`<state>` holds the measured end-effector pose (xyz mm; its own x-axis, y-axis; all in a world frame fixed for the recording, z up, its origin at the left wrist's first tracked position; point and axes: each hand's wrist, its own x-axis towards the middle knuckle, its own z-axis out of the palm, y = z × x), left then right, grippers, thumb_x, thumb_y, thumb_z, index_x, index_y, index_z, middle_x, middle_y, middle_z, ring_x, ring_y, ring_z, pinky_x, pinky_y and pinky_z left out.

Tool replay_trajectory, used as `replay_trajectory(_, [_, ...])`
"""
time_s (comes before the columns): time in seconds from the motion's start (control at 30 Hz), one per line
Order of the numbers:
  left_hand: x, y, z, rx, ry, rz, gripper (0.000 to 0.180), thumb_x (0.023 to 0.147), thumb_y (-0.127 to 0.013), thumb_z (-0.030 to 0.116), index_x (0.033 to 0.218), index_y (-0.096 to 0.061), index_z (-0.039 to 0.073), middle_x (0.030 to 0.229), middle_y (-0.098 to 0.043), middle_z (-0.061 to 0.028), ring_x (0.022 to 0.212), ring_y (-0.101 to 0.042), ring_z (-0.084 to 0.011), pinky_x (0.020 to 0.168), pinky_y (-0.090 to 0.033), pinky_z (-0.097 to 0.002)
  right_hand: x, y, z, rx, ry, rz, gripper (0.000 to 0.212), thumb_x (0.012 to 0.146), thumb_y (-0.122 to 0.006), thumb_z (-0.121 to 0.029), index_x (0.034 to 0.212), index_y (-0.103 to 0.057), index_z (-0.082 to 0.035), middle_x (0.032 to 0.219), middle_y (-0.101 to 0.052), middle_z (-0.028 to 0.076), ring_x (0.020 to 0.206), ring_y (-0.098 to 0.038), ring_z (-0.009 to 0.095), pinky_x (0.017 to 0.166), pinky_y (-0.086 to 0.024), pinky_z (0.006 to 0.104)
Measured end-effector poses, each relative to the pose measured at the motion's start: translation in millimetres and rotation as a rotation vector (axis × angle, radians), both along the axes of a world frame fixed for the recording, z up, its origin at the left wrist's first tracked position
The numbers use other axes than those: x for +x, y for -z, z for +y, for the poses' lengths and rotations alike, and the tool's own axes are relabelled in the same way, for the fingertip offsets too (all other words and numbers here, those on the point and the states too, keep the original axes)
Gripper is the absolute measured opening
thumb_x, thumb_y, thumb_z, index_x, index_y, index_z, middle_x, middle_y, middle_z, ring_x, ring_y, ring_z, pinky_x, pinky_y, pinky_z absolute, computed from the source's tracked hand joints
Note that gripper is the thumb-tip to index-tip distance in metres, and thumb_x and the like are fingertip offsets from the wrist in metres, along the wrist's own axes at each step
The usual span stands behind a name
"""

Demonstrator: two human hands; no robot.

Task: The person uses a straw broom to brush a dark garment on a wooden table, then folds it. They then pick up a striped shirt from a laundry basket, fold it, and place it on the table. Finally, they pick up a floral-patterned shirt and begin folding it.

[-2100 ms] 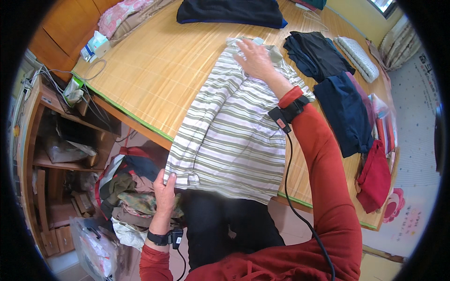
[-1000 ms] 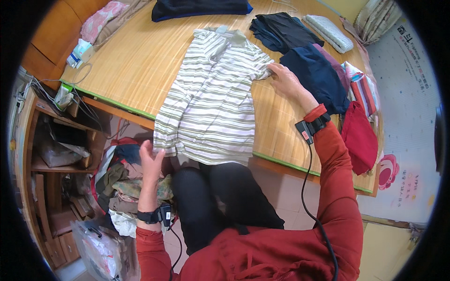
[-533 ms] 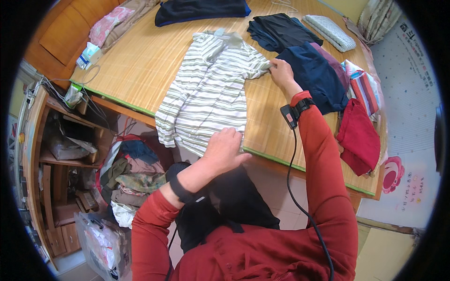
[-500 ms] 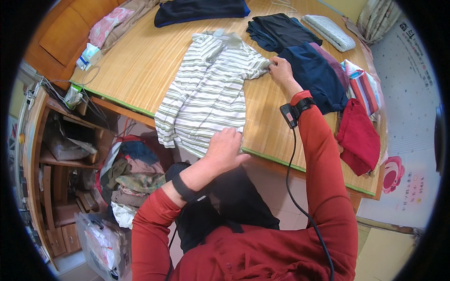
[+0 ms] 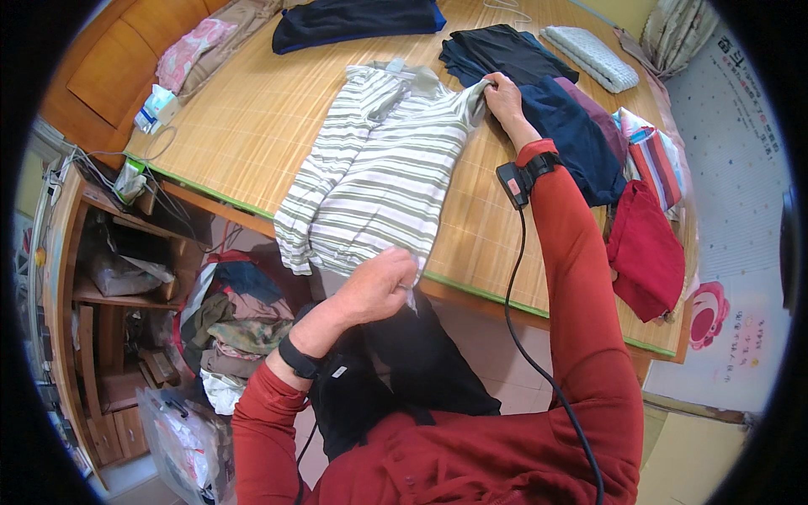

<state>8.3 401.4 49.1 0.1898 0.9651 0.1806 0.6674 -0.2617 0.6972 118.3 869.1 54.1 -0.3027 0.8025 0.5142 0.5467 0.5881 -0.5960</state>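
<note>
Lifting shirt point(image 5: 379, 181) higher, hem point(image 5: 422, 259) apparently pinched

Two hands point(image 5: 379, 283) point(image 5: 503, 98), two black wristbands point(image 5: 296, 358) point(image 5: 544, 163), one olive-striped shirt point(image 5: 370, 185), one curtain point(image 5: 680, 35)

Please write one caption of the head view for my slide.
Striped shirt on a tan mat, hem in the left hand, sleeve in the right hand.
</note>
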Motion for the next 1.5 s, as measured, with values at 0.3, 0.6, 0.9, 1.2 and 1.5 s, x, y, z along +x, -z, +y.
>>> replay_trajectory(0.3, [-7.9, -8.1, 14.7, -0.149, 0.289, -0.098, 0.016, 0.094, -0.067, 0.006, 0.109, -0.071, 0.003, 0.115, -0.067, -0.0149, 0.113, -0.066, -0.0371, 0.098, -0.056, -0.0452, -0.5, 15.1, -24.6, -0.029, 0.007, -0.244, 0.056, 0.093, -0.067, -0.015, 0.147, -0.062, -0.007, 0.138, -0.072, 0.023, 0.133, -0.068, 0.041, 0.113, -0.054, 0.0477])
replay_trajectory(0.6, [-75.1, -8.1, 162.8, 0.196, -0.222, 0.121, 0.048, 0.105, -0.067, 0.015, 0.150, -0.059, 0.002, 0.157, -0.058, -0.0222, 0.148, -0.054, -0.0415, 0.123, -0.046, -0.0478, 53.7, 24.8, -110.1, -0.229, -0.263, -0.175, 0.035, 0.095, -0.081, -0.037, 0.108, -0.078, -0.005, 0.112, -0.080, 0.016, 0.110, -0.075, 0.037, 0.097, -0.058, 0.0490])
replay_trajectory(0.9, [-111.7, 65.6, 226.7, 0.050, -0.379, 0.584, 0.077, 0.114, -0.047, 0.055, 0.171, -0.039, 0.004, 0.180, -0.035, -0.0188, 0.171, -0.023, -0.0332, 0.137, -0.020, -0.0511, 96.5, 37.9, -124.4, -0.349, -0.093, -0.163, 0.026, 0.090, -0.077, -0.030, 0.090, -0.078, -0.004, 0.091, -0.076, 0.014, 0.090, -0.075, 0.031, 0.081, -0.057, 0.0417])
replay_trajectory(1.2, [-113.1, 66.0, 225.6, 0.063, -0.370, 0.647, 0.078, 0.114, -0.044, 0.057, 0.171, -0.039, 0.004, 0.181, -0.034, -0.0181, 0.171, -0.024, -0.0321, 0.137, -0.019, -0.0505, 77.6, 37.1, -125.3, -0.125, -0.111, 0.021, 0.026, 0.087, -0.083, -0.028, 0.085, -0.077, -0.002, 0.097, -0.076, 0.017, 0.100, -0.073, 0.035, 0.087, -0.056, 0.0471])
replay_trajectory(1.5, [-130.2, 67.1, 218.8, -0.031, -0.425, 0.675, 0.075, 0.112, -0.052, 0.054, 0.166, -0.045, 0.002, 0.177, -0.038, -0.0196, 0.167, -0.030, -0.0346, 0.135, -0.024, -0.0513, 92.3, 51.0, -132.1, -0.302, -0.267, -0.067, 0.021, 0.089, -0.083, -0.020, 0.083, -0.073, -0.002, 0.088, -0.072, 0.014, 0.079, -0.071, 0.032, 0.071, -0.054, 0.0430])
